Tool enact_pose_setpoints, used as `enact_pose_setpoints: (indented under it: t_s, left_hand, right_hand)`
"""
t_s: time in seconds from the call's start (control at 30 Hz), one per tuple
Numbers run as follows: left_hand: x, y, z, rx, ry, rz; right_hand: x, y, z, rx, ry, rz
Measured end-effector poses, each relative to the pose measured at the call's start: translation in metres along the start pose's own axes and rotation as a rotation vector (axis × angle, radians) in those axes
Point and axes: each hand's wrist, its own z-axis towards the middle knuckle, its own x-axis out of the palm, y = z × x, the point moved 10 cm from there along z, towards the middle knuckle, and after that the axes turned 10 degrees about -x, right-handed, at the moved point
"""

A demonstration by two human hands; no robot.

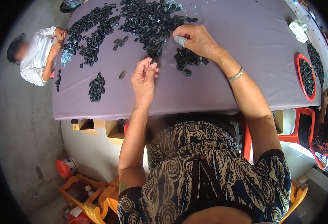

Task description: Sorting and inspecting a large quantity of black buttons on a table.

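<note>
On the purple-grey tablecloth lies a big pile of small black ring-like pieces (147, 22), with pale metallic bits like little springs among them. Between the thumb and fingertips of my left hand (144, 80), one small black piece (153, 61) is pinched, just below the pile. My right hand (197, 39) is at the pile's right edge, its fingers drawn together and a grey cover on one digit (180, 40). What those fingertips hold, if anything, is hidden. Below my right hand sits a smaller heap of black pieces (188, 59).
A small cluster of black pieces (96, 87) lies near the front left. At the right edge stands a red basin (300, 76) full of black pieces. Another person (37, 56) works at the left side. Red chairs (296, 127) and cardboard boxes (115, 130) are below the table.
</note>
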Motion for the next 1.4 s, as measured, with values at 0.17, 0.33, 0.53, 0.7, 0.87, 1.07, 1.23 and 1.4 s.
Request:
enact_pose_setpoints:
  t_s: [0.17,0.33,0.53,0.7,0.87,1.07,1.23,1.4]
  left_hand:
    - [0.001,0.0,0.0,-0.025,-0.009,0.02]
    - [0.004,0.001,-0.001,-0.008,0.013,0.057]
    - [0.005,0.001,-0.001,-0.004,0.018,0.091]
    - [0.007,0.002,0.0,0.004,0.029,0.093]
    - [0.005,0.001,0.0,0.003,0.02,0.076]
    - [0.004,0.003,0.0,0.001,0.024,0.061]
    - [0.005,0.003,0.0,-0.008,0.023,0.064]
    - [0.005,0.002,0.0,0.004,0.015,0.086]
  right_hand:
    - [-0.009,-0.015,-0.004,0.114,0.115,0.044]
    - [0.006,-0.005,-0.008,0.006,0.288,-0.092]
    - [0.034,0.003,-0.009,-0.017,0.373,-0.127]
    - [0.041,0.023,-0.006,-0.168,0.212,-0.132]
    - [0.022,0.022,0.0,-0.173,0.014,-0.037]
    - [0.014,0.014,-0.001,-0.101,0.068,-0.071]
    - [0.032,0.03,-0.004,-0.225,0.155,-0.133]
    - [0.052,0.028,-0.002,-0.201,0.276,-0.226]
